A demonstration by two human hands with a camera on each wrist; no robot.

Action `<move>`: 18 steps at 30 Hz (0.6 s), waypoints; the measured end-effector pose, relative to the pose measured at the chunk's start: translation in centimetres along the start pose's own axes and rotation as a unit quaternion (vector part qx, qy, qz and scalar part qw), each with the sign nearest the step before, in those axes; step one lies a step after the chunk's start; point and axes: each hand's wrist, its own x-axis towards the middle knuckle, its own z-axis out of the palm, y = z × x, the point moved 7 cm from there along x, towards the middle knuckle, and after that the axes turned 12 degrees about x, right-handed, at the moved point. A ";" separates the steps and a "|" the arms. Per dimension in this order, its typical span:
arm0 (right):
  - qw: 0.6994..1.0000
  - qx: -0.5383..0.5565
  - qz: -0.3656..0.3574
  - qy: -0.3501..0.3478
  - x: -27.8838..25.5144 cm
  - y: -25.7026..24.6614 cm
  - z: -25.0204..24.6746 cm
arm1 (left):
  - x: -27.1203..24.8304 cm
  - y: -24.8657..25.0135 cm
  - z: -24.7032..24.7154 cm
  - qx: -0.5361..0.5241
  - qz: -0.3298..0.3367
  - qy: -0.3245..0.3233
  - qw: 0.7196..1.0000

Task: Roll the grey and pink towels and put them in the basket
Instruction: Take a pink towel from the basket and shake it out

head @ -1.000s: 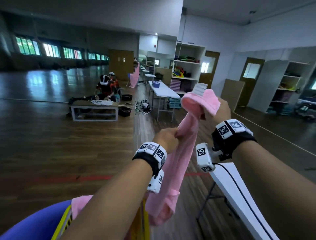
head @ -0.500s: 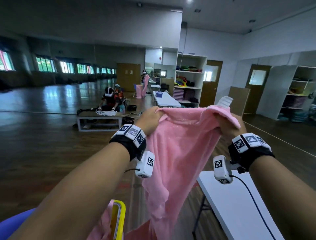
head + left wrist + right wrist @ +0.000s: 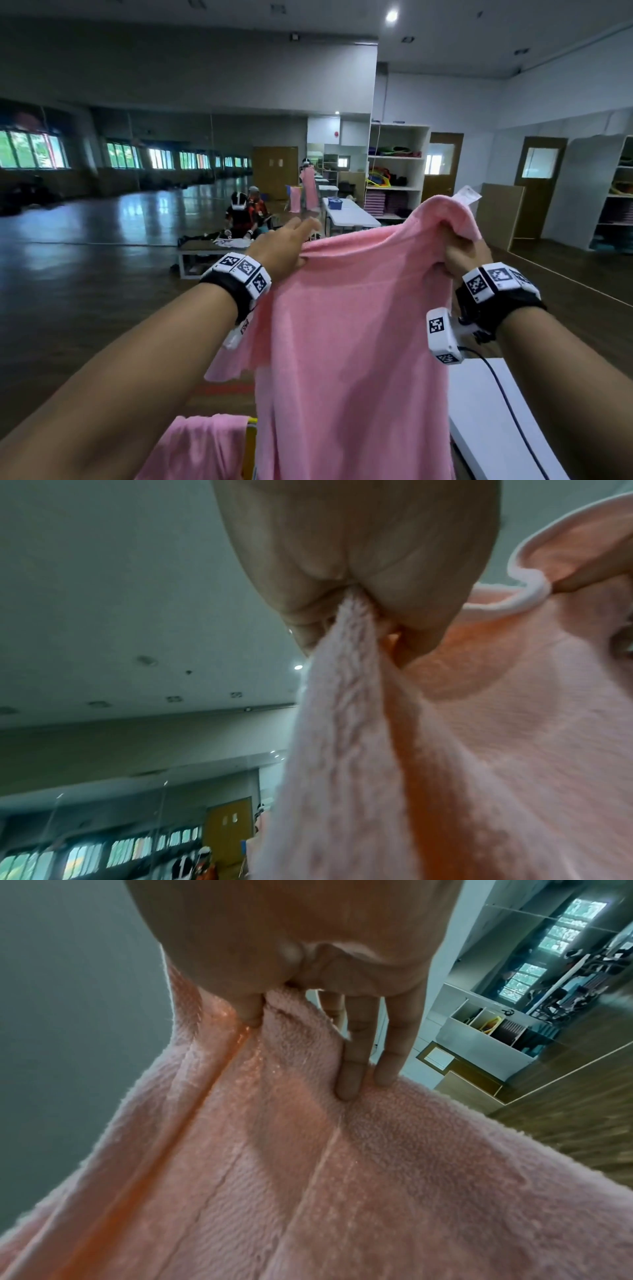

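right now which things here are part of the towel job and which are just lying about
Part of the job:
- pink towel, held up in the air
- left hand pinching its top edge
- right hand gripping the other top corner
- second pink cloth draped below

Just lying about:
- white table at right
- shelves with stacked items
- low bench on the floor

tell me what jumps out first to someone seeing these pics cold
A big pink towel fills the middle of the head view, held up in the air by its top edge. The left hand pinches one side and the right hand grips the other. Behind lies a long dim hall, and a white table sits low right.
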 end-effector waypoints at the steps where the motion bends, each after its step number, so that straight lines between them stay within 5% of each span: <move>1: 1.000 -0.007 -0.006 -0.006 -0.2 0.0 0.5 | -0.2 -0.9 0.0 -0.007 -0.022 0.006 1.000; 6: 0.999 -0.029 -0.024 0.003 0.7 0.7 -0.2 | -1.3 -4.7 0.8 0.052 -0.108 -0.020 0.993; 11: 0.988 -0.124 0.043 -0.076 -1.5 1.4 0.5 | -0.8 -5.1 -0.8 -0.095 -0.172 0.002 0.981; 15: 0.974 -0.175 -0.036 -0.141 -5.0 -2.3 3.6 | 1.2 0.0 -3.0 -0.210 -0.060 -0.034 0.975; 18: 0.954 -0.101 -0.079 -0.270 -9.0 -4.2 7.3 | 1.9 4.8 -4.6 -0.269 0.041 -0.062 0.960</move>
